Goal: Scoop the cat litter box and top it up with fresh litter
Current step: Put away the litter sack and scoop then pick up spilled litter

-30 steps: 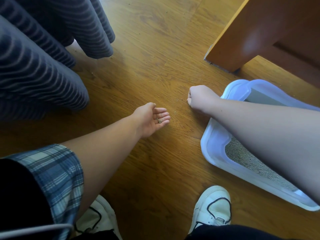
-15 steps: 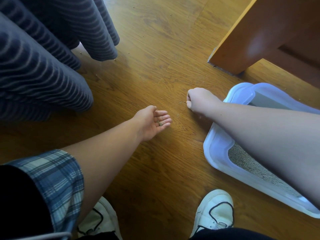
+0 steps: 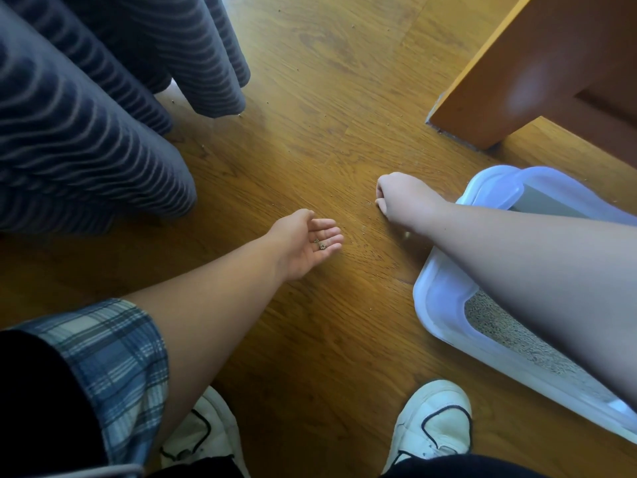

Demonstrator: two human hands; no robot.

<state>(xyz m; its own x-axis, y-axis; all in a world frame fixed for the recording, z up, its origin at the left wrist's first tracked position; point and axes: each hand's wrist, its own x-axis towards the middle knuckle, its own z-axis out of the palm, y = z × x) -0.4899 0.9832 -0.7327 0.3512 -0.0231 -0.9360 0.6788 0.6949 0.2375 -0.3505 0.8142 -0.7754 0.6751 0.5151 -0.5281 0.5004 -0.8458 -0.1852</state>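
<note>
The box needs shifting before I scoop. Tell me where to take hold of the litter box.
Take the litter box by its broad, flat white rim on the long near side, coming from the open floor to its left. The rim overhangs the wall, so fingers can hook under it. The right forearm covers the middle, and the far side sits near the wooden furniture.

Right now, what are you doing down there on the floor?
A person is crouched beside the litter box, picking up stray litter grains scattered on the wood floor. The left hand is held open, palm up, with a few collected grains resting on its fingers. The right hand is curled with its fingertips down at the floor, pinching at another grain.
</note>
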